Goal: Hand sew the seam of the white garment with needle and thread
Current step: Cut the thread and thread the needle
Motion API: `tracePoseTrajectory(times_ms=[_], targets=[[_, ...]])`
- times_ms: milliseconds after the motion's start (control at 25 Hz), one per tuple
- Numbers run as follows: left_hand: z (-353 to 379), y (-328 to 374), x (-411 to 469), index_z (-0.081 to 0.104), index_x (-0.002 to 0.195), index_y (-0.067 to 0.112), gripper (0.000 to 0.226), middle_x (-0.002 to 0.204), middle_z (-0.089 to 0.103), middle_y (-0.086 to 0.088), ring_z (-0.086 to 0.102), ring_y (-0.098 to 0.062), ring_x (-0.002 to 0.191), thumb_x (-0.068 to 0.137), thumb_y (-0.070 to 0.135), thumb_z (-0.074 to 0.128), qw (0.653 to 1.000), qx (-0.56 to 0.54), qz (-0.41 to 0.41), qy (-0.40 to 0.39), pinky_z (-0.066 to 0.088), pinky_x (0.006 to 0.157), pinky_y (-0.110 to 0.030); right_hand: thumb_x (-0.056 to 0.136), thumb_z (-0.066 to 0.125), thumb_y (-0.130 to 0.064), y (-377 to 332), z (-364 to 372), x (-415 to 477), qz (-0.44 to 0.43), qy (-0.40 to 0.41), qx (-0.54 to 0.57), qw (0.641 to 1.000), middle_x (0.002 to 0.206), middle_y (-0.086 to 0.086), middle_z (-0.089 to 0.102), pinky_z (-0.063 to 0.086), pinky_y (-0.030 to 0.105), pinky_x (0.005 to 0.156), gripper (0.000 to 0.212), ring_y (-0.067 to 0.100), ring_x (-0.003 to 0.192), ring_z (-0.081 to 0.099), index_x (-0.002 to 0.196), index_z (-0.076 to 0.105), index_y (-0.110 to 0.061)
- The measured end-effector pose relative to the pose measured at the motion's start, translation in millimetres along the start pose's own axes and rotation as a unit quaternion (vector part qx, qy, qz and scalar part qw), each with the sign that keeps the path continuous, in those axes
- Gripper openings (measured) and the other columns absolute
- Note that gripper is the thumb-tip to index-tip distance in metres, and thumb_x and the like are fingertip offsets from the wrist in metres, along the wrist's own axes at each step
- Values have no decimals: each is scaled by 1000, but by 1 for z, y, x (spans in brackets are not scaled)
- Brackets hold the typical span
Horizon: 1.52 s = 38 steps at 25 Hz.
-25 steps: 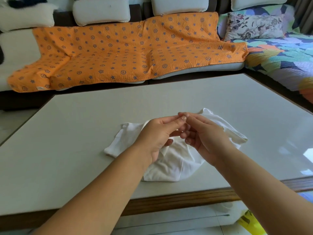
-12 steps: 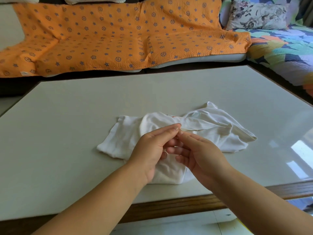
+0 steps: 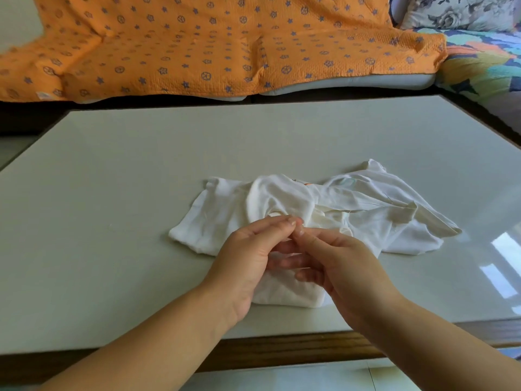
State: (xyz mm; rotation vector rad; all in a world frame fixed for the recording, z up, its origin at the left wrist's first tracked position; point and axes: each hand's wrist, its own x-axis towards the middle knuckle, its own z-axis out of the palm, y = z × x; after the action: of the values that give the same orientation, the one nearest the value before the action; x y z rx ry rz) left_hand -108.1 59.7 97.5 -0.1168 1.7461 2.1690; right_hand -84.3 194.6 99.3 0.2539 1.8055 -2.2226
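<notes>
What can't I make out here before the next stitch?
In the head view:
- Needle and thread: too small, lost between the pinching fingertips of left hand and right hand.
- Middle of the white garment: covered by both hands, so the worked seam is unseen.
- Floral cushion: cut by the top edge.

A person's left hand point(image 3: 242, 258) and right hand point(image 3: 344, 263) are both bare, the fingers point(image 3: 270, 225) slender with short, neatly trimmed nails point(image 3: 291, 220). The forearms point(image 3: 158, 342), rounded and smooth, are likewise uncovered all the way down to the lower edge of view.
</notes>
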Motion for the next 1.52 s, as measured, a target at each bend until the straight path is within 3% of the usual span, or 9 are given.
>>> tracePoseTrajectory(times_ms=[120,280,400,600,840,1080,1200,1400,1520], targets=[[-16,1,-3,78,88,21,16,81,72,9,63,0,76,88,26,64,997,55,26,39,46,64,-11,90,65,-23,-5,3,1,-8,-5,-81,997,93,4,76,50,26,60,16,20,76,72,100,75,-15],[-37,7,-12,77,94,20,18,86,73,11,58,-2,67,92,22,60,994,87,54,38,40,60,-18,89,63,-14,-14,5,3,-66,45,-185,979,80,-3,72,44,22,51,17,14,59,65,94,76,-24],[-47,11,-21,73,97,13,18,89,75,-2,65,-8,70,95,16,56,993,95,72,8,45,59,-18,89,61,-12,-17,14,5,-66,-6,-170,983,78,-4,72,42,23,52,20,14,59,61,91,78,-23],[-61,11,-29,75,96,17,16,82,74,-2,67,-9,71,93,16,59,985,142,95,0,46,58,-18,85,67,-22,-10,30,7,-53,-68,-123,989,72,-3,70,43,21,53,13,11,60,60,90,79,-23],[-72,10,-31,77,90,30,14,74,71,-4,59,-3,62,90,28,63,963,240,117,36,41,58,-12,67,73,-32,-6,38,14,-74,-49,-104,991,77,4,72,42,18,50,31,10,58,56,90,77,-12],[-69,11,-28,76,90,29,13,80,73,-1,61,-4,67,91,28,64,961,246,120,34,41,59,-12,75,70,-27,-5,37,19,-73,-38,-98,992,74,10,70,41,19,48,21,14,55,59,81,75,-8],[-65,12,-26,76,91,23,13,68,69,10,58,0,63,91,23,63,966,227,117,27,40,57,-8,78,69,-26,-6,34,19,-72,-32,-100,992,73,9,71,41,18,47,20,14,54,60,80,74,-7],[-60,14,-23,76,93,18,14,63,65,15,55,1,59,92,19,62,976,190,104,7,41,56,-8,82,65,-27,-11,30,16,-74,-29,-105,991,64,1,69,41,16,47,25,11,49,58,85,72,-3],[-58,14,-22,77,93,19,15,65,67,15,56,-2,61,92,19,61,978,184,101,-2,41,56,-9,80,64,-31,-12,29,15,-72,-36,-102,992,74,5,73,42,19,49,29,14,53,60,86,71,-4]])
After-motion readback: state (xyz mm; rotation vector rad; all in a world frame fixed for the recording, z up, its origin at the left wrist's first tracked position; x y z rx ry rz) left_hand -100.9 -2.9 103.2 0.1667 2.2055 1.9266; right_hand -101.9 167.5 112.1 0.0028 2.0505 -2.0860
